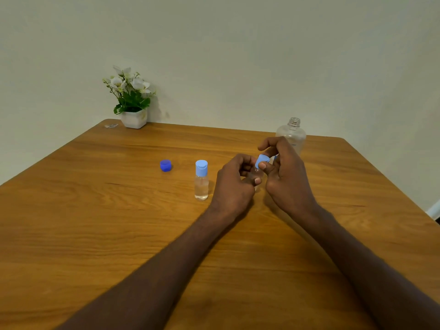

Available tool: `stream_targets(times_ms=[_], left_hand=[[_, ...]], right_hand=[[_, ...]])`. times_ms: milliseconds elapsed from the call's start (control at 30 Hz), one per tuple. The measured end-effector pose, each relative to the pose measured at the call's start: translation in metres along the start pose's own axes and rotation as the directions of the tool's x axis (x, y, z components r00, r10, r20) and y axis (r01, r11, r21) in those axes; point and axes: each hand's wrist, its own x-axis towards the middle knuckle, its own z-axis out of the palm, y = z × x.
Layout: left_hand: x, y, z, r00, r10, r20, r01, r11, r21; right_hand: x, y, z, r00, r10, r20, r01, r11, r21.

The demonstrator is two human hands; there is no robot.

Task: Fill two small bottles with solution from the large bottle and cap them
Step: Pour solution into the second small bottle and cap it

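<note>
One small clear bottle (201, 181) with a light-blue cap stands upright on the wooden table (119, 222), holding clear liquid. Just to its right, my left hand (234, 184) is wrapped around a second small bottle (257, 173), mostly hidden by the fingers. My right hand (284, 170) pinches the light-blue cap (262, 160) sitting tilted on that bottle's neck. Behind my right hand stands the large clear bottle (291, 134), open at the top and partly hidden. Its dark-blue cap (165, 165) lies on the table to the left.
A white pot of white flowers (132, 101) stands at the table's far left corner by the wall, with a small clear scrap (111, 126) beside it. The table's right edge runs diagonally near a white baseboard (434, 210).
</note>
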Motion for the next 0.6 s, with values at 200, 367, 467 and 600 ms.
stream_targets(times_ms=[200,367,467,600], left_hand=[[-0.002,-0.002,-0.001,1.000,0.028,0.013,-0.029,0.998,0.048],[-0.003,-0.001,0.000,0.999,0.043,-0.019,-0.041,0.997,0.063],[-0.001,-0.002,0.000,0.997,0.017,-0.069,-0.015,0.999,0.041],[0.000,-0.002,0.000,0.995,-0.002,-0.095,0.007,0.999,0.046]], right_hand=[[-0.004,-0.003,0.007,1.000,-0.001,0.010,0.001,0.999,-0.037],[-0.005,-0.002,0.014,1.000,0.019,-0.021,-0.019,1.000,-0.017],[-0.006,-0.002,0.019,0.998,0.047,-0.040,-0.047,0.999,0.000],[-0.005,0.001,0.021,0.998,0.060,-0.017,-0.061,0.998,-0.021]])
